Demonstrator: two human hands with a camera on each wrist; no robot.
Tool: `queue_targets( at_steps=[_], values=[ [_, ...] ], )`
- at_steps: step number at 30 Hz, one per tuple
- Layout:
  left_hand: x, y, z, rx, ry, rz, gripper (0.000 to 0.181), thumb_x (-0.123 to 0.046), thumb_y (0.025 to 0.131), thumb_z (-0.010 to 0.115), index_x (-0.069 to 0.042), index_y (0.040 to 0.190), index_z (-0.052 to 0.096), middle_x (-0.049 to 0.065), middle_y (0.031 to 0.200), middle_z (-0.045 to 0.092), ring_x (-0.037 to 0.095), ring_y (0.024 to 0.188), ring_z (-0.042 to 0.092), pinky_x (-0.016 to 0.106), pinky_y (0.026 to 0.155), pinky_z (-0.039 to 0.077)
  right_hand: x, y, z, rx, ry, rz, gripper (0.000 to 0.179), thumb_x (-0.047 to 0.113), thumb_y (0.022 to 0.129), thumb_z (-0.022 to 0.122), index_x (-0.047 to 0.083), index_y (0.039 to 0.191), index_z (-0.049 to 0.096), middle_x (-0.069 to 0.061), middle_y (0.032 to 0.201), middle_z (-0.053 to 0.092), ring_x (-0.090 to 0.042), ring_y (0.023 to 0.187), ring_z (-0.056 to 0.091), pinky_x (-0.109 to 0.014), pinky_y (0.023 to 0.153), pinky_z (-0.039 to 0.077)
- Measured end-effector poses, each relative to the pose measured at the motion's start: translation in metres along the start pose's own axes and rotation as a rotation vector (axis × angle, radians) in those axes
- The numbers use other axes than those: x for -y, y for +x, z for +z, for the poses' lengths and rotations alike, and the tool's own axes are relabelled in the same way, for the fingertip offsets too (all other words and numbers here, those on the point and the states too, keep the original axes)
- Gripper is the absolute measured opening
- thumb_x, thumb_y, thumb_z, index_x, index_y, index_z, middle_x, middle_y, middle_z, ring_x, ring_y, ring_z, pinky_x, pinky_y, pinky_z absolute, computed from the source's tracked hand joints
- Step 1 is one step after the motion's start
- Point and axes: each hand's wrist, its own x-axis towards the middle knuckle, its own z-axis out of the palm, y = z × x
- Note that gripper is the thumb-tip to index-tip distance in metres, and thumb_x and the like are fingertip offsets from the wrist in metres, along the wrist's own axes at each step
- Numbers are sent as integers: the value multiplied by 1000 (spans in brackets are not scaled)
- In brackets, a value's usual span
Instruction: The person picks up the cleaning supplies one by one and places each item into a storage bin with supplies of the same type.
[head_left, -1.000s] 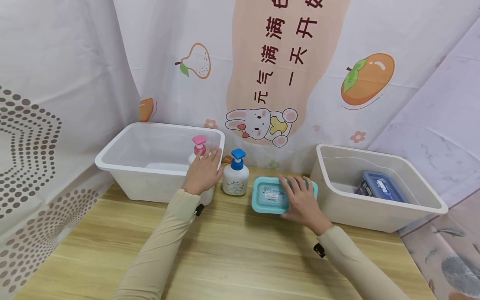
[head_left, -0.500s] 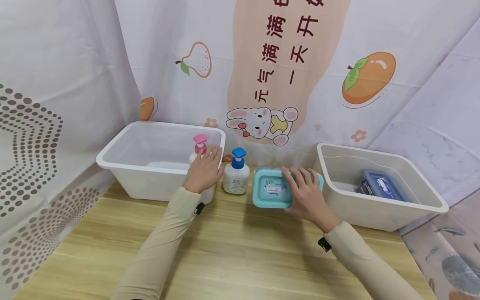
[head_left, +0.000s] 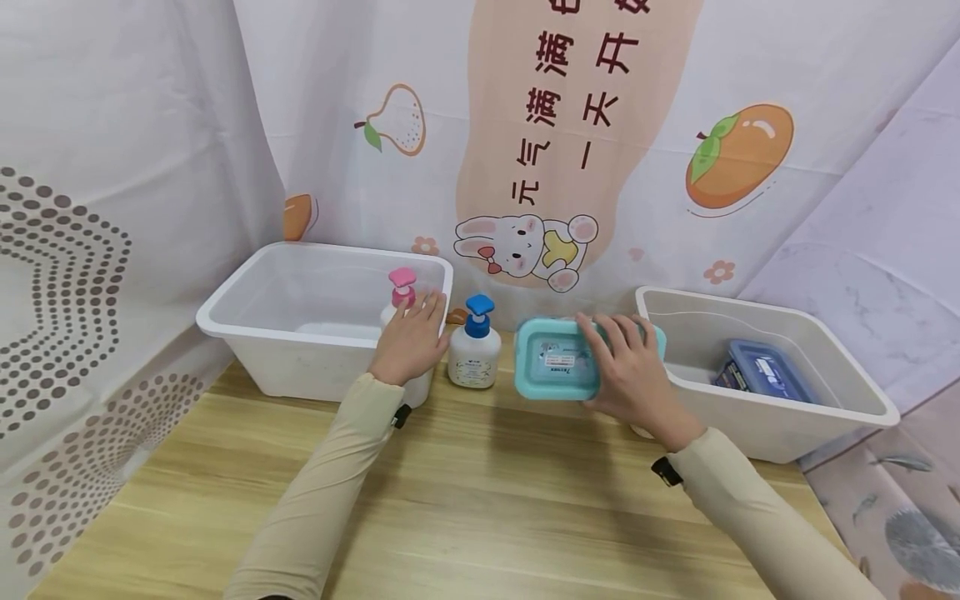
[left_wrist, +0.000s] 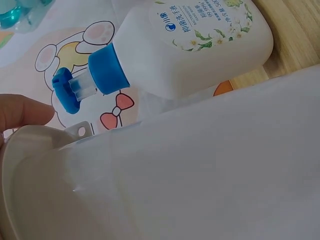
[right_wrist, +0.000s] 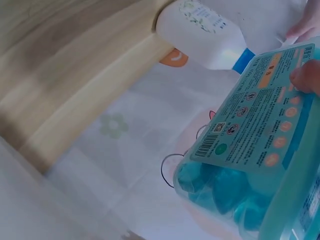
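My right hand grips a box of laundry pods with a turquoise lid, its fingers over the far edge and thumb at the near one. The box is raised over the table, its right end overlapping the right bin's corner. In the right wrist view, teal lumps show through the box's clear wall. My left hand rests at the right end of the left white bin, fingers extended. Beyond those fingers a pump bottle with a pink top shows inside the bin, its body mostly hidden.
Between the bins stands a white hand wash bottle with a blue pump. The right bin holds a blue-lidded box. Behind them hangs a printed cloth. The wooden table stretches in front.
My right hand has lifted the laundry pod box off the table, moving it up and to the right toward the right bin. My left hand stays at the left bin.
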Motion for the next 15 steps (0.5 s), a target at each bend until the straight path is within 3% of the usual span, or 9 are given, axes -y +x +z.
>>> queue_targets(
  at_steps=[15],
  values=[
    [-1, 0, 1, -17, 3, -6, 61, -34, 98, 39, -1, 147, 25, 13, 154, 28, 30, 144, 23, 48, 119, 16, -28, 19, -31, 20, -32, -9, 116, 44, 36, 88, 3, 135, 43, -25, 119, 52, -42, 107, 46, -63, 90, 36]
  ],
)
